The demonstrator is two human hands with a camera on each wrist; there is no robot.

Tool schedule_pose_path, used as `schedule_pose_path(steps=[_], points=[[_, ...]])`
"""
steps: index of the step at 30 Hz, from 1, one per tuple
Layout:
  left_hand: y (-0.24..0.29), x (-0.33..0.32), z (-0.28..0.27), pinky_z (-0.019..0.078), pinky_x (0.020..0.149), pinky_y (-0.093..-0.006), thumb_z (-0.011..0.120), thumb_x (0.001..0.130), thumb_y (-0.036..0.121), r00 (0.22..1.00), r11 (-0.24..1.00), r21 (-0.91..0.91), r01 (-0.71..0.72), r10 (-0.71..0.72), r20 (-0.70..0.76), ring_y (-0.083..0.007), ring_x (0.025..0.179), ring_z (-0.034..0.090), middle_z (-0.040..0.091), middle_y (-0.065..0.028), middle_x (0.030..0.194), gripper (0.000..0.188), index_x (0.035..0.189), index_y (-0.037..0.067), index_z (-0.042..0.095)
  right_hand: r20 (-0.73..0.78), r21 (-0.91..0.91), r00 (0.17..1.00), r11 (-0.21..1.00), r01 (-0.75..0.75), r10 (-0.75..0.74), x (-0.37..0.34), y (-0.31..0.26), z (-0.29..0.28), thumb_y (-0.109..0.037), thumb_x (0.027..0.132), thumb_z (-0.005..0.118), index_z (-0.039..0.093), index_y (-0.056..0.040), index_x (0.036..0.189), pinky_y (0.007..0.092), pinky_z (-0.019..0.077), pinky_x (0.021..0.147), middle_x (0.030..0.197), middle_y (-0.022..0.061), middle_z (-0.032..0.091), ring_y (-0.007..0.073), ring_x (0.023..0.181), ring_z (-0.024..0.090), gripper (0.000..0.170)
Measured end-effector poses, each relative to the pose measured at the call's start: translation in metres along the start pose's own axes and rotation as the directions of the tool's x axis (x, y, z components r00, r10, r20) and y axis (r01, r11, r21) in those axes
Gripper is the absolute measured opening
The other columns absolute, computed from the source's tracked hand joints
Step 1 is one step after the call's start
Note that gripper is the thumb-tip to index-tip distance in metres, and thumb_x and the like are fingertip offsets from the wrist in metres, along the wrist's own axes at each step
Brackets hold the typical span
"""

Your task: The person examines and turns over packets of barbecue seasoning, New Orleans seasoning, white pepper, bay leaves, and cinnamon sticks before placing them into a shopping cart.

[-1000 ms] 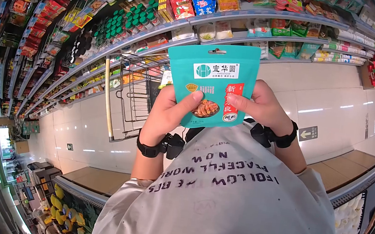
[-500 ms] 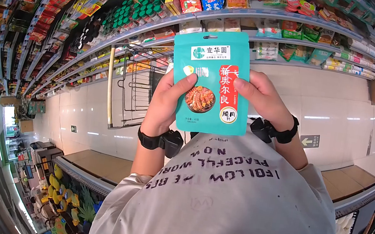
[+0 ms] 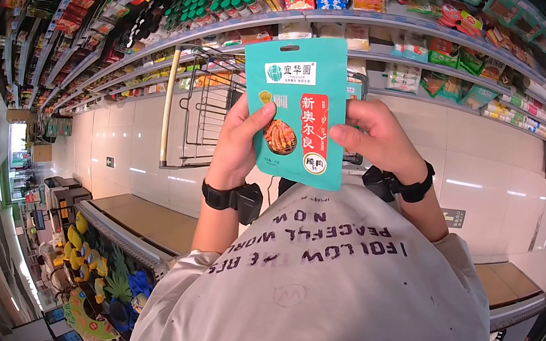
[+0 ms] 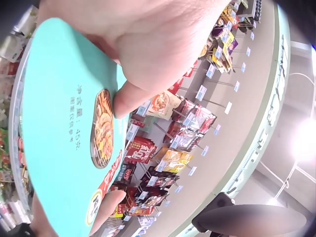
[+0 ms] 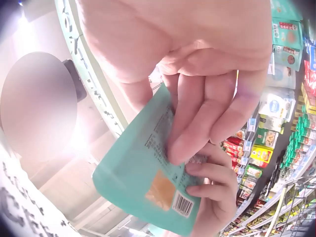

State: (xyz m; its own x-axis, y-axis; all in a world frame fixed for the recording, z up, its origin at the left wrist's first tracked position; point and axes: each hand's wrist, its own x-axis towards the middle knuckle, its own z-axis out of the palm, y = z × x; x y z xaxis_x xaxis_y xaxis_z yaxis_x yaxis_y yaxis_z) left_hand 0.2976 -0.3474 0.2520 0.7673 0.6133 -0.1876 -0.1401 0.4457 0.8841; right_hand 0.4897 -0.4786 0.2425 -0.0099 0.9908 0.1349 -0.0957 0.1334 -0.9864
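Observation:
A teal pouch (image 3: 292,121) with a food picture and a red label is held upright in front of the chest. The left hand (image 3: 239,141) pinches its left edge, thumb on the front; in the left wrist view that thumb presses beside the food picture on the pouch (image 4: 59,113). At the pouch's right edge is the right hand (image 3: 385,141), thumb tip by the front edge. In the right wrist view the right hand (image 5: 197,84) has fingers against the back of the pouch (image 5: 148,173), near a barcode, and the left fingers also lie behind it.
A wire shopping cart (image 3: 200,115) stands on the tiled floor (image 3: 468,146) beyond the left hand. Shelves (image 3: 371,20) of packaged goods curve across the front and left. Low brown-topped shelving (image 3: 140,218) is at the lower left, with yellow items near it.
The pouch and both hands have shifted, the pouch ending a little further left and higher. Its front faces the head camera more fully than at first, and the right thumb has slid toward its right edge.

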Motion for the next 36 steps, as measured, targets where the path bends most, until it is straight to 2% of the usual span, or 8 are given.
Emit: schedule_pose_path(steps=[8,18,21,24,26,28,29,36], points=[[-0.008,0.007,0.005,0.0472,0.091,-0.0323,0.053,0.092,0.013,0.998,0.989,-0.145,0.014,-0.024,-0.064,-0.0185,0.108,0.056,0.055,-0.0108,0.122,0.041,0.13,0.002,0.04,-0.004,0.262,0.998,0.963,0.063,-0.065,0.013,0.018,0.007,-0.034,0.093,0.055,0.046,0.0054,0.127,0.0283,0.0432,0.092,0.119,0.01,0.056,0.0132,0.108,0.052,0.052],[-0.025,0.026,0.015,0.0419,0.094,-0.0308,0.053,0.094,0.018,0.985,0.89,0.431,-0.149,0.173,-0.017,-0.0191,0.115,0.05,0.05,-0.0128,0.126,0.057,0.141,0.001,0.026,0.002,0.428,1.0,0.904,0.016,-0.019,0.03,0.034,0.024,-0.035,0.082,0.069,0.009,-0.0038,0.145,0.0363,0.0329,0.104,0.139,0.0141,0.033,0.0236,0.129,0.034,0.093],[-0.018,0.028,0.009,0.0449,0.091,-0.0332,0.055,0.092,0.02,0.92,0.511,0.811,-0.283,0.384,0.079,-0.0232,0.114,0.054,0.052,-0.0196,0.126,0.054,0.139,0.003,0.034,-0.039,0.333,0.999,0.943,-0.008,0.022,0.032,0.048,0.021,-0.03,0.08,0.071,0.011,-0.0056,0.145,0.0371,0.0364,0.101,0.135,0.0151,0.038,0.0252,0.124,0.041,0.092],[-0.001,0.02,0.023,0.0484,0.084,-0.032,0.059,0.09,0.023,0.983,0.801,0.578,-0.154,0.182,0.008,-0.0226,0.101,0.062,0.061,-0.0178,0.113,0.048,0.131,0.001,0.047,-0.135,0.128,0.991,0.991,0.025,-0.007,0.036,0.06,0.019,-0.03,0.076,0.074,0.013,-0.0059,0.145,0.0374,0.0394,0.098,0.133,0.0158,0.041,0.0271,0.12,0.046,0.095],[-0.002,0.019,0.034,0.051,0.074,-0.031,0.059,0.089,0.026,0.969,0.776,0.598,-0.201,0.248,0.004,-0.0218,0.087,0.067,0.068,-0.0157,0.094,0.045,0.124,-0.001,0.052,-0.182,-0.034,0.982,0.999,0.036,-0.042,0.037,0.061,0.018,-0.031,0.073,0.075,0.014,-0.0059,0.144,0.0373,0.0407,0.097,0.133,0.0165,0.043,0.0278,0.119,0.047,0.097],[0.005,0.011,0.053,0.0501,0.063,-0.0318,0.056,0.089,0.024,0.967,0.501,0.848,-0.174,0.251,0.05,-0.0254,0.072,0.068,0.067,-0.0166,0.074,0.035,0.11,-0.003,0.059,-0.232,-0.127,0.973,0.991,-0.043,0.012,0.031,0.055,0.025,-0.032,0.068,0.077,0.015,-0.0048,0.144,0.0369,0.042,0.095,0.133,0.0183,0.043,0.0289,0.118,0.049,0.102],[0.008,0.016,0.054,0.0471,0.055,-0.0365,0.055,0.088,0.025,0.971,0.19,0.98,-0.057,0.24,0.01,-0.0327,0.058,0.063,0.059,-0.0185,0.059,0.031,0.085,-0.004,0.063,-0.297,-0.364,0.95,0.931,-0.022,-0.094,0.029,0.064,0.028,-0.033,0.066,0.077,0.015,-0.0045,0.144,0.0371,0.042,0.095,0.133,0.0206,0.043,0.03,0.118,0.049,0.104],[-0.006,0.037,0.034,0.0438,0.051,-0.0422,0.053,0.089,0.029,0.914,0.185,0.973,-0.136,0.404,0.051,-0.0327,0.049,0.058,0.054,-0.0183,0.052,0.04,0.065,-0.004,0.058,-0.312,-0.45,0.945,0.891,-0.052,-0.102,0.027,0.068,0.027,-0.042,0.064,0.079,0.015,-0.0047,0.144,0.0398,0.0423,0.094,0.132,0.0229,0.043,0.0363,0.118,0.048,0.109]])
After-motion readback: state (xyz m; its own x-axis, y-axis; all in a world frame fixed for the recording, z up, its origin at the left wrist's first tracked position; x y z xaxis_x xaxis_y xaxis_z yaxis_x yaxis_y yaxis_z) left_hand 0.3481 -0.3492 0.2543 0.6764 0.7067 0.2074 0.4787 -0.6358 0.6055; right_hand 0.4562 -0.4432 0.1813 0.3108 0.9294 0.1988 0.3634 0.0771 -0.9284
